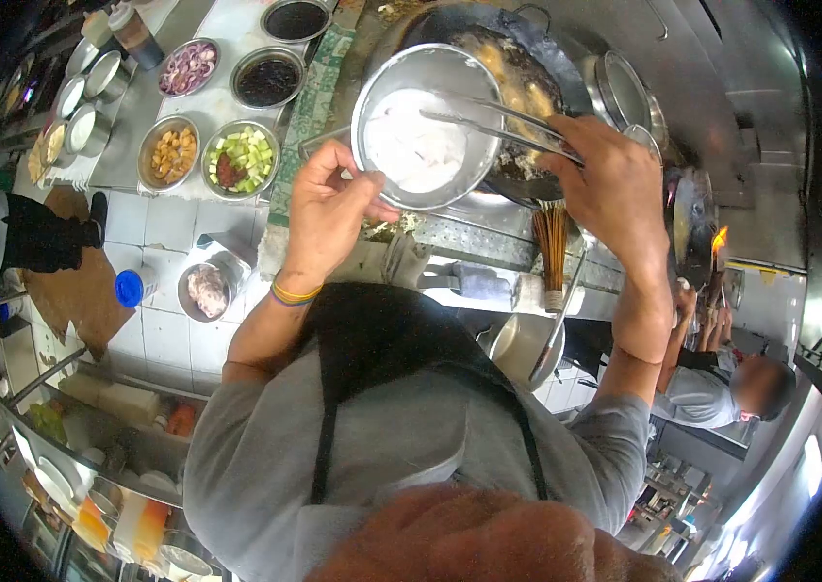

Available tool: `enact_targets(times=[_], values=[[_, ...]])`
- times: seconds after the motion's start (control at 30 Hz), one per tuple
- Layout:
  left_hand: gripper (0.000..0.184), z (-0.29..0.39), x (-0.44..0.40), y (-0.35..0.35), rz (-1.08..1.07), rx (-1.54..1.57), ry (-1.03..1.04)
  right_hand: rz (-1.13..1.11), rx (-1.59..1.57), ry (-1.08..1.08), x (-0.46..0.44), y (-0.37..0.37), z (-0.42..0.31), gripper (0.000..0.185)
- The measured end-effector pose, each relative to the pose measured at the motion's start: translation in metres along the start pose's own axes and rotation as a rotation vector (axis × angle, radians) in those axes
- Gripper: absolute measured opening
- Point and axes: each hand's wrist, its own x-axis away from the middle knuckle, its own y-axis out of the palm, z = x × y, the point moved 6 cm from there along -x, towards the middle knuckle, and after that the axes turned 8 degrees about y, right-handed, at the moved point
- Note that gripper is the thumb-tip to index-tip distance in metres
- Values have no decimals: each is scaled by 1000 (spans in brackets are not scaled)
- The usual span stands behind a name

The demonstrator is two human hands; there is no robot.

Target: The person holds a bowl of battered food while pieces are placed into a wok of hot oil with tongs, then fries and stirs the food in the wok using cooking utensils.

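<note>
My left hand (328,206) pinches the near left rim of a round metal bowl (466,70). Inside it lies a thick white batter (401,145) with pale pieces partly sunk in it. Metal tongs (498,134) are gripped in my right hand (615,184), and their tips reach over the batter. Beyond the bowl and partly hidden by it is a dark wok (566,58) of oil. Golden battered pieces (527,92) float there, just past the tongs.
At left stand bowls of chopped onion (190,68), diced green vegetable (254,160), orange cubes (173,153) and dark sauce (267,78). A bamboo brush (552,252) and a ladle (558,325) are near my right forearm. A flame (719,241) burns at right beside a co-worker (707,393).
</note>
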Motion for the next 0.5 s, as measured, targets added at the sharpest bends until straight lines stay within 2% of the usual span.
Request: enact_targets(times=[0.1,0.33,0.5], values=[[15,4,2,1,-18,17,14,29,-33,-81,-4,6,-4,20],[15,-13,-5,-14,69,0,-34,156,-97,-2,9,-39,5,19],[14,-1,-2,-4,5,-22,-4,4,65,-61,4,5,-2,29]])
